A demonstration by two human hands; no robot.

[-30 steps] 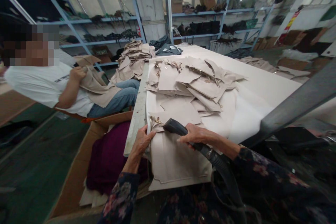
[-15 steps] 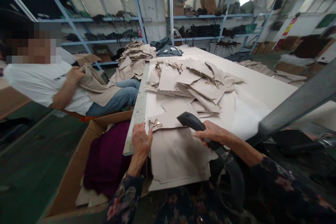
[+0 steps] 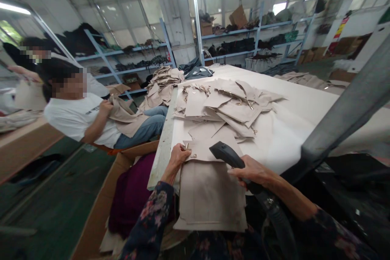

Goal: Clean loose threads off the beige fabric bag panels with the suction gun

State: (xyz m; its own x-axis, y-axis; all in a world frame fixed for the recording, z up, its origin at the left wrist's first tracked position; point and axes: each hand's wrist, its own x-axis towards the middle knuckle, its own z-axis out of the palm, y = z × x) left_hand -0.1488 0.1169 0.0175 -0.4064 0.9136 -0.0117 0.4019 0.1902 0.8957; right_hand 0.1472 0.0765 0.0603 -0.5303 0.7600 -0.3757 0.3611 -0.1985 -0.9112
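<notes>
My left hand (image 3: pixel 178 157) is closed in a pinch at the left corner of a beige fabric piece (image 3: pixel 202 150), beside its small gold metal fittings (image 3: pixel 193 155). My right hand (image 3: pixel 254 170) grips a black vacuum nozzle (image 3: pixel 227 153) joined to a ribbed hose (image 3: pixel 278 215). The nozzle's flat tip points left, over or against the right part of that piece; contact cannot be made out. Nearer to me, a stack of beige fabric panels (image 3: pixel 211 195) hangs over the table's front edge. Just beyond my hands lies a loose pile of beige pieces with gold fittings (image 3: pixel 231 101).
A cardboard box (image 3: pixel 97 207) with purple cloth (image 3: pixel 131 195) stands left of the white table (image 3: pixel 292 126). A seated co-worker (image 3: pixel 82 118) handles beige cloth. A grey metal post (image 3: pixel 344 118) slants across the right side. Loaded shelves (image 3: pixel 228 32) line the back.
The view has tilted up and swung left. My left hand has gone from lying beside the fittings to pinching the fabric's corner. The nozzle stays in my right hand.
</notes>
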